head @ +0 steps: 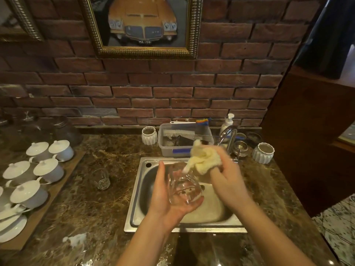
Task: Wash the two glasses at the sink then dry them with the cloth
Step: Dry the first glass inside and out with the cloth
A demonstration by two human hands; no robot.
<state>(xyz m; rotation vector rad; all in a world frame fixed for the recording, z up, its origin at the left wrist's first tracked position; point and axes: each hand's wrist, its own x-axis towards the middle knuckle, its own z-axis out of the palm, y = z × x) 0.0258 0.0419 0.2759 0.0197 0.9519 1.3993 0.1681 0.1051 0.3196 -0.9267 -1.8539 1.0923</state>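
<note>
Over the steel sink (135,208) my left hand (167,200) cradles a clear cut glass (183,187), tilted with its mouth toward the back. My right hand (228,181) grips a pale yellow cloth (203,157) just above and to the right of that glass; a corner of the cloth dangles onto its rim. A second clear glass (100,178) stands upright on the marble counter to the left of the sink, apart from both hands.
A curved tap (229,135) and soap pump bottle (228,121) stand behind the sink's right corner. A grey tub (169,148) with brushes sits at the back. White lidded cups (40,169) fill a board at left. White ribbed pots (263,152) flank the sink. Foam (76,239) lies on the counter.
</note>
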